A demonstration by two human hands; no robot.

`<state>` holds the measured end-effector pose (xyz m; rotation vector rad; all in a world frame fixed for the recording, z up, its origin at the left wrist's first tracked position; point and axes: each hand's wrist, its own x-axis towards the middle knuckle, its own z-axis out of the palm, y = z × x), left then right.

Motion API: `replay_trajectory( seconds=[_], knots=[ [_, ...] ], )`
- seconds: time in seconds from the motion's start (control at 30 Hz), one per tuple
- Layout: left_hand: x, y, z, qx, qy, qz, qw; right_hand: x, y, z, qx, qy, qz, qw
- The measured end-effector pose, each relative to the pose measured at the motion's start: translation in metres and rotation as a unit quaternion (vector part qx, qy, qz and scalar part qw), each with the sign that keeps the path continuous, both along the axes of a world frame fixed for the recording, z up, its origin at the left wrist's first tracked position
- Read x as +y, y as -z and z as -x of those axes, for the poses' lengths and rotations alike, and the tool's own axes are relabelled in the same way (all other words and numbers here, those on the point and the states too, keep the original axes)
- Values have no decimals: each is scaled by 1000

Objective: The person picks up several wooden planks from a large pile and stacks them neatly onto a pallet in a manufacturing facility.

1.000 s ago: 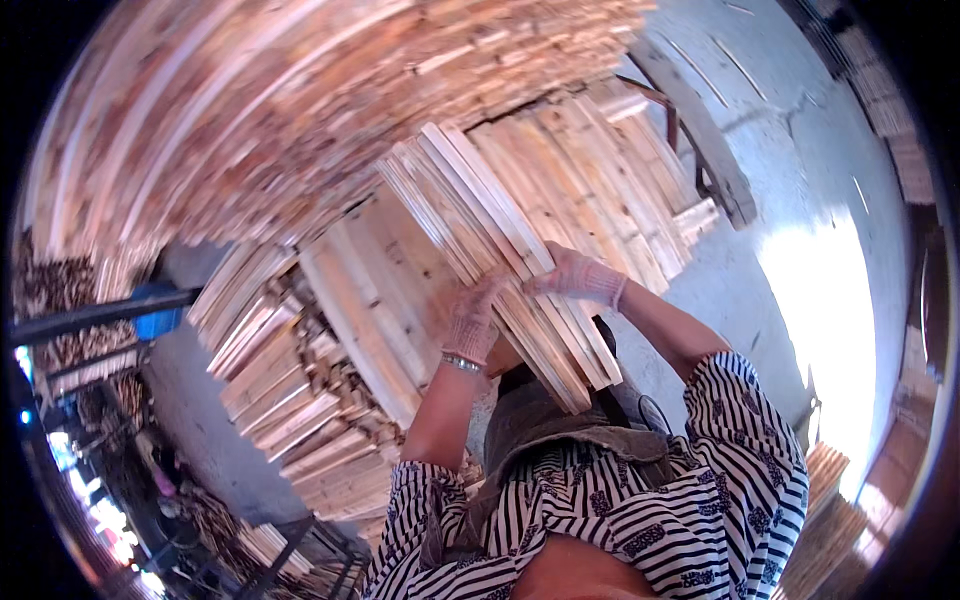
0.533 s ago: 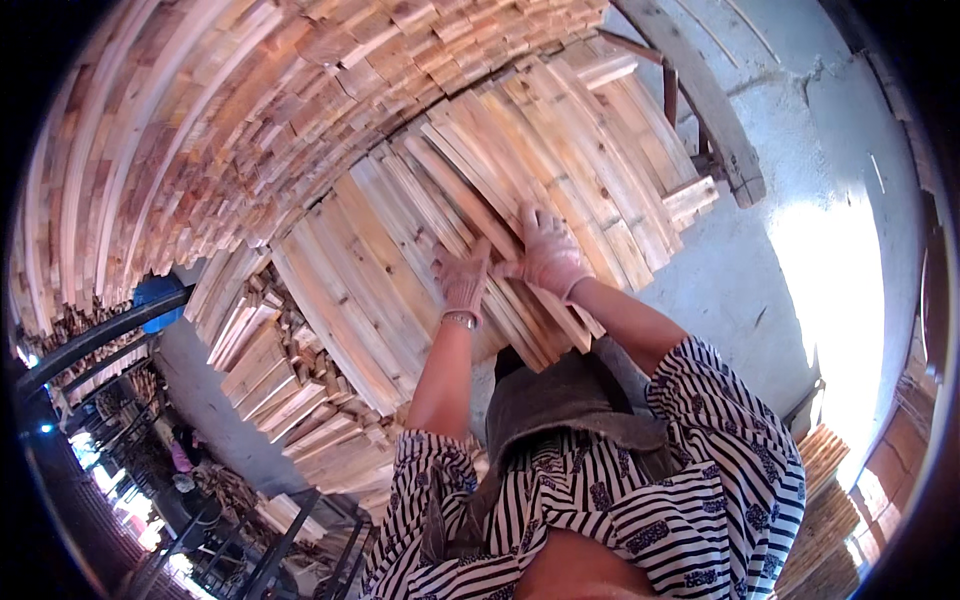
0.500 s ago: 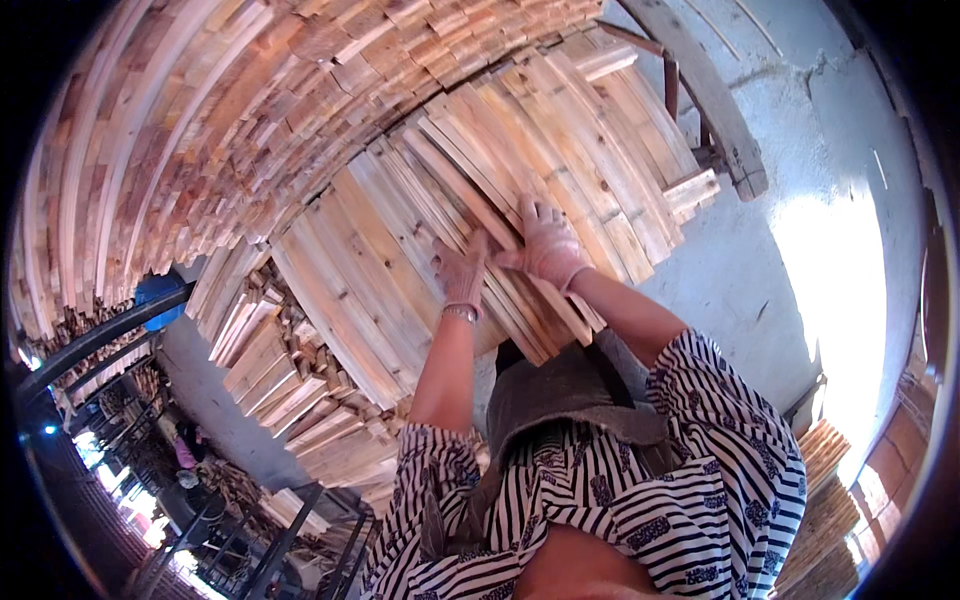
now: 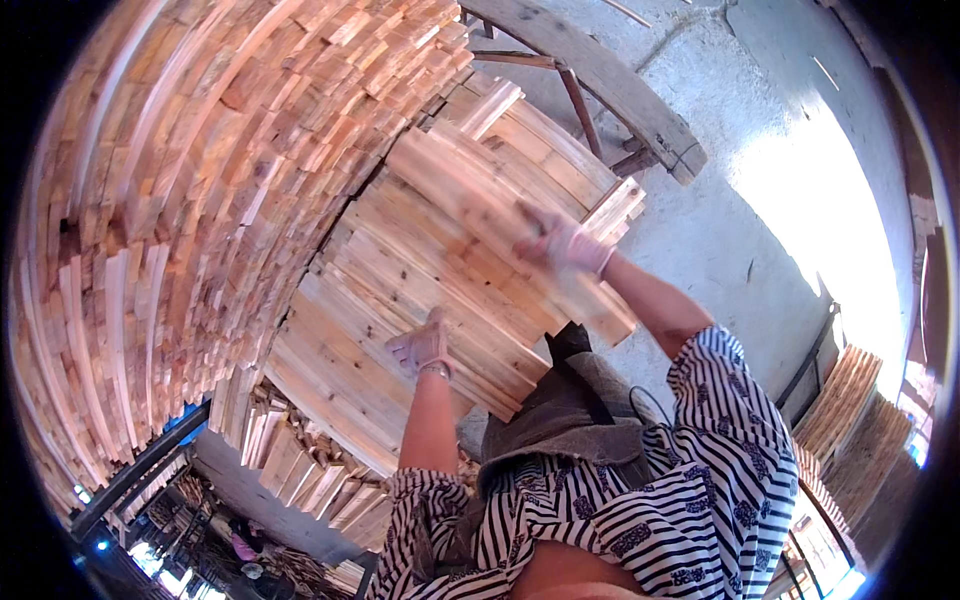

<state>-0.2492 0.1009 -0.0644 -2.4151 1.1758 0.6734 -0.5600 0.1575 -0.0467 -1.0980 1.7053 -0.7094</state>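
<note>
Wooden boards (image 4: 330,335) lie side by side in a wide layer in front of me, light in colour with dark knots. My left hand (image 4: 420,347), in a pale glove with the fingertips bare, rests open on the boards, thumb apart from the fingers. Farther right, my right hand (image 4: 562,243), gloved too and smeared by motion, is on a blurred wooden board (image 4: 470,200) that slants across the layer. Its fingers seem to grip the board's edge, though their tips are partly blurred.
A tall stack of wood strips (image 4: 240,130) rises on the left and far side. A worn wooden bench (image 4: 600,70) stands at the far right on the grey floor (image 4: 690,245). Short wood pieces (image 4: 310,475) are piled at lower left; more bundled strips (image 4: 850,420) stand at right.
My hands have moved apart from the narrow boards between them. The right hand has moved toward the right with a board, while the left has come nearer. My view has turned too.
</note>
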Motion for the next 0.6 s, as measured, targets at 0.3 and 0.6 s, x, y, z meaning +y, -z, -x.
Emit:
replay_trajectory(
  seconds=[0.3, 0.6],
  knots=[
    [-2, 36, -12, -3, 25, -2, 1000, -38, 73, 64, 44, -37, -57, 997],
    [-11, 1, 32, -26, 12, -3, 1000, -77, -1, 54, 192, -65, -152, 967]
  ],
)
